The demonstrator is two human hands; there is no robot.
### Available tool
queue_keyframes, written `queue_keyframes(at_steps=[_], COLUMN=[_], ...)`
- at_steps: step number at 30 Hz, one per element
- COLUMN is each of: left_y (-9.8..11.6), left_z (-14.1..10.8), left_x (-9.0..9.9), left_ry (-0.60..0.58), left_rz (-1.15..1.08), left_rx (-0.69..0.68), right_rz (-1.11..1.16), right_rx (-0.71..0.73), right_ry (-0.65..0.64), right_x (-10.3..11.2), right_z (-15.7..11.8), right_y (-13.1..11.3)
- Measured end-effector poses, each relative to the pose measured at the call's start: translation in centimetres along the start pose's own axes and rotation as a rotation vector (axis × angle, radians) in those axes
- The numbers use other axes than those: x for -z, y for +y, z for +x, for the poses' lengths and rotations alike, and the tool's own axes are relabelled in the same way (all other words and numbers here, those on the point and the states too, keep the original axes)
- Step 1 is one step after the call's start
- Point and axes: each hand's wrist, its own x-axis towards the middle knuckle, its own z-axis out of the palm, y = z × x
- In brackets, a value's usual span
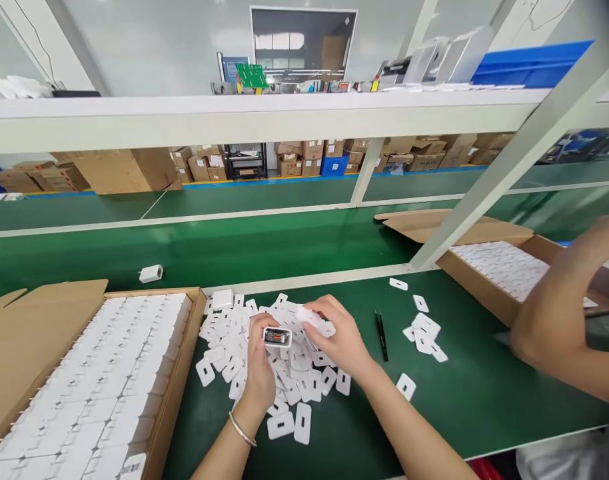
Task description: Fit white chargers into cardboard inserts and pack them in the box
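Observation:
My left hand [261, 363] holds a small white charger housing [278, 337] upright, its open end facing the camera and showing metal and an orange-red part inside. To its right, my right hand [337, 337] pinches a thin white plate [308, 315] between thumb and fingers, apart from the housing. Beneath and around both hands lies a loose pile of white plates [299, 361], each with a slot. Black tweezers [381, 335] lie to the right of my right hand.
A cardboard box [177, 373] of white housings stands at the left. Another open box [484, 283] is at the right, beside a person's bent arm [564, 327]. A slanted metal post [504, 170] crosses the right side. One white charger [151, 273] sits on the green belt [264, 247].

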Motion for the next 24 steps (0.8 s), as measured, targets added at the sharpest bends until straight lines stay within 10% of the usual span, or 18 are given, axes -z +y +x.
queue_keyframes(at_steps=[6,16,24], left_y=[-0.6,-0.1,0.7], left_z=[-0.5,-0.6,-0.2], left_x=[0.0,0.0,0.2], left_ry=[-0.063,-0.117,-0.064], left_rz=[0.117,0.219,0.2], left_rx=[-0.046,-0.081,-0.098], right_rz=[0.043,0.08,0.509], right_rx=[0.287,0.289,-0.074], right_ry=[0.066,0.091,-0.104], right_x=[-2.7,-4.0,-3.9], right_z=[-1.6,-2.1,-2.0], right_y=[-1.8,-1.5,-1.8])
